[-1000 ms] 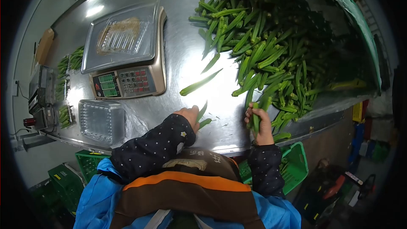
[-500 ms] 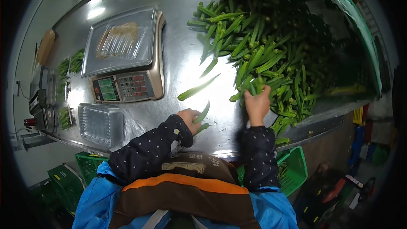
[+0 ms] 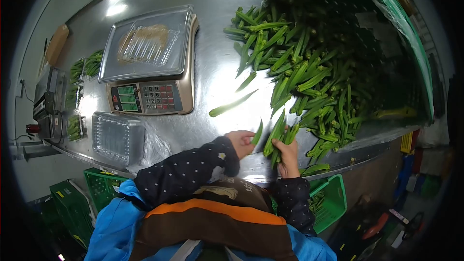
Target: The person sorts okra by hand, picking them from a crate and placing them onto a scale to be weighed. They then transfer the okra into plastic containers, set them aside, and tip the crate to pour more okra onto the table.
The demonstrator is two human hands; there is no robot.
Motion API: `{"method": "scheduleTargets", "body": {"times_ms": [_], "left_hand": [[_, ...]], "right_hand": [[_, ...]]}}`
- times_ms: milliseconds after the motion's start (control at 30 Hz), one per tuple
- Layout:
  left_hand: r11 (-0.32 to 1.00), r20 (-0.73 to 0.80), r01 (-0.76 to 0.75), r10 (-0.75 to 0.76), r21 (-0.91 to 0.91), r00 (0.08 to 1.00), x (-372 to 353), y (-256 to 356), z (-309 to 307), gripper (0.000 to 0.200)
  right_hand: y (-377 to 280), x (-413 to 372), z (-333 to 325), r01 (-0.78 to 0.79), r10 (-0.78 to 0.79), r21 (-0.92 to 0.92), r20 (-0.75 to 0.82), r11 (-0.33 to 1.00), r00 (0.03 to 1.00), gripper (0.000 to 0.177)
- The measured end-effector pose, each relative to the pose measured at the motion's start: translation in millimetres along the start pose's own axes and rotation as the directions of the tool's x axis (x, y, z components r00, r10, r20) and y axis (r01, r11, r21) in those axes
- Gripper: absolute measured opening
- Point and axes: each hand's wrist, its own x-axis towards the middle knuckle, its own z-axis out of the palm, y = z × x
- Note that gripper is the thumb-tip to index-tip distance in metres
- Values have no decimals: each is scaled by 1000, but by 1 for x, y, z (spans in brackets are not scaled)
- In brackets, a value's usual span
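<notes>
Ringing left hand [image 3: 240,143], right hand [image 3: 289,153], their okra pods [image 3: 277,134]: heap [image 3: 309,67], scale [image 3: 155,97].

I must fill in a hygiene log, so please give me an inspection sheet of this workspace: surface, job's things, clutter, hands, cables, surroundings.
Surface: steel table, shiny, with strong light glare.
Job's things: okra pile on the right side; loose pod apart from it.
Clutter: scale bearing a clear tray; stack of trays beside it; packed okra at far left.
Hands: left hand grips one pod; right hand grips a bunch of pods.
Cables: thin wire on the far-left wall.
Surroundings: green crates under the table edge.
</notes>
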Motion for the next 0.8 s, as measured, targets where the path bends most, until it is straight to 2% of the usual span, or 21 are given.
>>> {"method": "scheduleTargets", "body": {"times_ms": [33, 67, 100, 133, 200, 233, 267, 333, 400, 467, 533, 600, 633, 667, 700, 733, 800], "left_hand": [[981, -2, -67, 68, 184, 998, -10, 25, 5, 38], [923, 5, -130, 137, 362, 991, -18, 47, 7, 41], [839, 16, -224, 249, 495, 968, -20, 49, 7, 47], [839, 5, -221, 253, 497, 968, -25, 49, 5, 47], [709, -72, -402, 536, 579, 841, -38, 47, 1, 49], [680, -108, -422, 591, 600, 799, -40, 43, -3, 51], [679, -112, -423, 594, 600, 796, -42, 41, -11, 51], [700, -130, -437, 599, 566, 790, -54, 54, -37, 55], [928, -277, -268, 338, 260, 900, -93, 99, -73, 51], [911, -411, -276, 388, 307, 825, -99, 89, -119, 49], [590, -317, -323, 729, 740, 606, -92, 68, -183, 47], [374, -295, -63, 815, 925, 498, -89, 79, -242, 46], [374, -310, -40, 818, 926, 484, -86, 85, -265, 46], [289, -274, 48, 826, 956, 493, -80, 90, -285, 43], [198, -236, 127, 830, 972, 506, -74, 92, -299, 41], [198, -232, 121, 837, 973, 495, -68, 88, -308, 41], [198, -193, 55, 795, 979, 575, -55, 74, -321, 38]], "right_hand": [[-5, -8, 0, -281, 216, 435, 193, 855, 957, 52], [-11, -13, 3, -542, 299, 698, 452, 468, 840, 46], [-18, -14, 10, -612, 240, 694, 564, 381, 790, 46], [-26, -16, 20, -616, 235, 688, 573, 383, 786, 46], [-46, -20, 43, -469, 226, 657, 423, 591, 877, 45], [-56, -20, 53, -448, 194, 629, 432, 635, 881, 45], [-68, -18, 63, -447, 190, 626, 434, 639, 881, 45], [-91, -7, 84, -413, 120, 511, 511, 754, 851, 51], [-114, 16, 116, -245, -16, 413, 534, 877, 846, 54], [-153, 44, 151, -36, -171, 312, 609, 949, 775, 58], [-192, 70, 197, 330, -348, 154, 643, 931, 682, 60], [-243, 70, 238, 551, -412, 39, 708, 834, 574, 57], [-257, 71, 259, 581, -419, 37, 730, 813, 540, 55], [-263, 77, 282, 590, -427, 47, 736, 806, 525, 55], [-263, 84, 309, 734, -477, -4, 758, 679, 445, 54], [-269, 84, 327, 849, -509, -57, 779, 525, 367, 54], [-273, 78, 359, 870, -369, -256, 828, 420, 422, 55]]}}
